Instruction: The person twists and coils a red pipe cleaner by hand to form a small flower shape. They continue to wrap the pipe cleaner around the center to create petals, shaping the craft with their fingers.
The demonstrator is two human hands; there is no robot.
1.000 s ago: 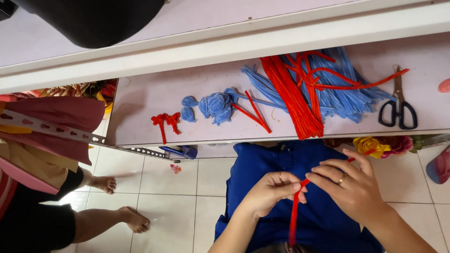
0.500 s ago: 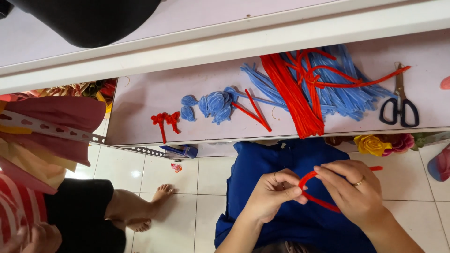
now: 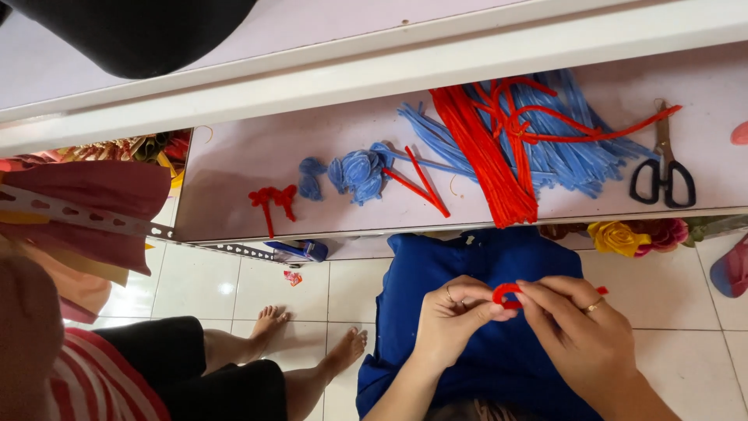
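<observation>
- We now hold the red pipe cleaner [image 3: 508, 293] curled into a small, tight arch between both hands; a second ago it hung as a long straight strand, and half a second ago it formed a wide open loop.
- We judge from this that the bending is progressing: the strand is being rolled down into a compact curl.
- Our left hand [image 3: 456, 316] is mostly closed, thumb and forefinger pinching the left end of the arch.
- Our right hand [image 3: 580, 331] is likewise curled, its fingertips pinching the right end; a short red tail shows past the ring finger.
- The arch sits over our blue-clothed lap [image 3: 483, 257], near the front edge of the table [image 3: 234, 171].
- The feet [image 3: 308, 343] of a second person on the left have shifted on the tiled floor in the meantime.
- No true container is in view; the table serves as the holding surface.
- On it we find a red bundle [image 3: 483, 156] laid over a blue bundle [image 3: 576, 156], blue curled pieces [image 3: 354, 171], a small red curled piece [image 3: 273, 199] and black-handled scissors [image 3: 664, 175] at far right.
</observation>
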